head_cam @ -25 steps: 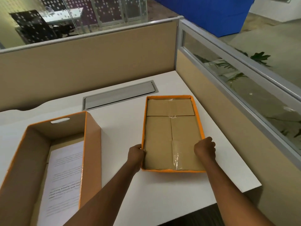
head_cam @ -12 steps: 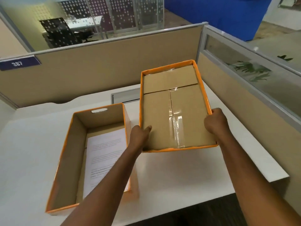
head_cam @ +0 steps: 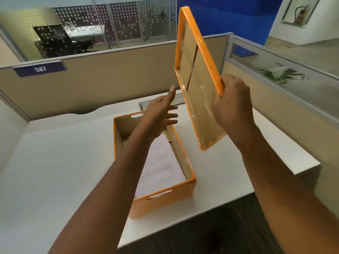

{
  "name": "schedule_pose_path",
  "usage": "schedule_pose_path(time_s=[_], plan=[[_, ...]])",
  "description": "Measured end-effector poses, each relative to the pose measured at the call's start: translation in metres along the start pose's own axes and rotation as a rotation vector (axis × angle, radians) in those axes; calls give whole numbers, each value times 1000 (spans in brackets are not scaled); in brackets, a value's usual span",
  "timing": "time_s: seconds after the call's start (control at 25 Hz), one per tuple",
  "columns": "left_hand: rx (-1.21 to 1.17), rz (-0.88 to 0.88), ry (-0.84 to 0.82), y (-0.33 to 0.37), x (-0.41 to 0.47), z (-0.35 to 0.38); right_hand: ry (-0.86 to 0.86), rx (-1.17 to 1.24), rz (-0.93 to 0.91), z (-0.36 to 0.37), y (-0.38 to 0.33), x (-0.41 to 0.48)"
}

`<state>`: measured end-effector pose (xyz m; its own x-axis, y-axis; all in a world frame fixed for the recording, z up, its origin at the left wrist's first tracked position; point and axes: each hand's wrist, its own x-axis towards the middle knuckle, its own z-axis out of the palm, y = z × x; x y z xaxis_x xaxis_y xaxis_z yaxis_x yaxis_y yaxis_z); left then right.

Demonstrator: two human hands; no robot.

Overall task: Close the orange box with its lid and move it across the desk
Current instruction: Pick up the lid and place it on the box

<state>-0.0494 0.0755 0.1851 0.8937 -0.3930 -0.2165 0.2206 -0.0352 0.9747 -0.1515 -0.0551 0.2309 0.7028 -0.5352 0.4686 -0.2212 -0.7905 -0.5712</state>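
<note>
Right hand point(head_cam: 231, 105) clamps lid point(head_cam: 197, 79) rim, lid tilted upright, centre-right; left hand point(head_cam: 161, 114) spread, empty, above orange box point(head_cam: 165, 200).

Your lid point(head_cam: 197, 85) is brown matt cardboard inside, with glossy orange edging and shiny clear tape along its seams. At six o'clock from it, the box point(head_cam: 165, 197) shows the same smooth orange skin, holding printed white paper point(head_cam: 161, 169). The desk point(head_cam: 64, 162) looks smooth, matt white.
</note>
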Motion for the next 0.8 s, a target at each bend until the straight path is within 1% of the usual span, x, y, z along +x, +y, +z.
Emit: schedule_pose_path(time_s=[0.08,0.16,0.24,0.32,0.36,0.44,0.48,0.52,0.6,0.64,0.68,0.72,0.76,0.8], plan=[[-54,38,-117,19,-18,0,82,-44,-103,15,-32,-24],[-147,82,-140,29,-31,0,101,-40,-186,35,-56,-47],[-226,128,-51,28,-35,-6,56,-28,-255,54,-70,-69],[-273,132,41,15,-36,-20,-44,-5,-308,64,-76,-87],[-282,118,74,6,-35,-30,-115,58,-309,64,-77,-91],[-300,47,91,-7,-35,-50,-327,288,-238,58,-72,-90],[-317,7,83,-10,-35,-59,-396,412,-194,53,-66,-85],[-342,-23,82,-14,-36,-68,-375,473,-155,50,-58,-79],[-392,-50,103,-19,-40,-80,-243,404,-90,50,-31,-58],[-415,-50,100,-22,-43,-85,-225,311,-35,54,-15,-45],[-447,-48,84,-26,-44,-90,-261,202,51,58,1,-32],[-480,-50,73,-29,-45,-95,-339,102,154,62,16,-21],[-509,-58,73,-32,-44,-100,-435,41,255,66,29,-10],[-524,-68,81,-34,-44,-103,-541,33,335,70,39,-2]])
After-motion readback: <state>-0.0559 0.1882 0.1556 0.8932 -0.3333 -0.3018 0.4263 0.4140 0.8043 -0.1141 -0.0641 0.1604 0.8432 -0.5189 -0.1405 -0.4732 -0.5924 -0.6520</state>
